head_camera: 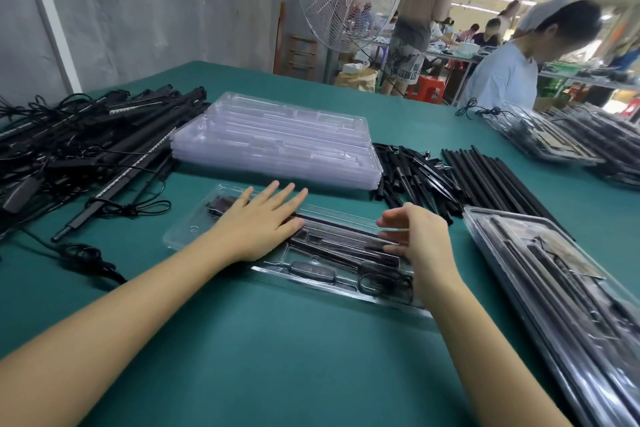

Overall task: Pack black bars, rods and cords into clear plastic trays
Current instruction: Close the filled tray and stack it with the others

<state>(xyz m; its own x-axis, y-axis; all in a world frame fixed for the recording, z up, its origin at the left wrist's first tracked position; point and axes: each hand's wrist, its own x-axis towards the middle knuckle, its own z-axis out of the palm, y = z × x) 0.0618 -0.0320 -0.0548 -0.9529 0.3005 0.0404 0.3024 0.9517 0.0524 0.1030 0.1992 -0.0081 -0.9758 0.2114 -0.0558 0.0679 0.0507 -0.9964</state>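
Observation:
A clear plastic tray (pixel 187 236) lies on the green table in front of me, holding black bars (pixel 339 239), a small black box and a coiled cord (pixel 381 282). My left hand (pixel 258 222) lies flat with straight fingers on the tray's left part, pressing on the bars. My right hand (pixel 420 236) is over the tray's right end, its fingers bent down onto the bars; whether they pinch one I cannot tell.
A stack of clear trays (pixel 277 142) stands behind. At the left lies a tangle of black bars and cords (pixel 86 146). Short rods (pixel 412 177) and long rods (pixel 491 177) lie at the right, with filled trays (pixel 561 281) beyond. A fan and several people stand behind the table.

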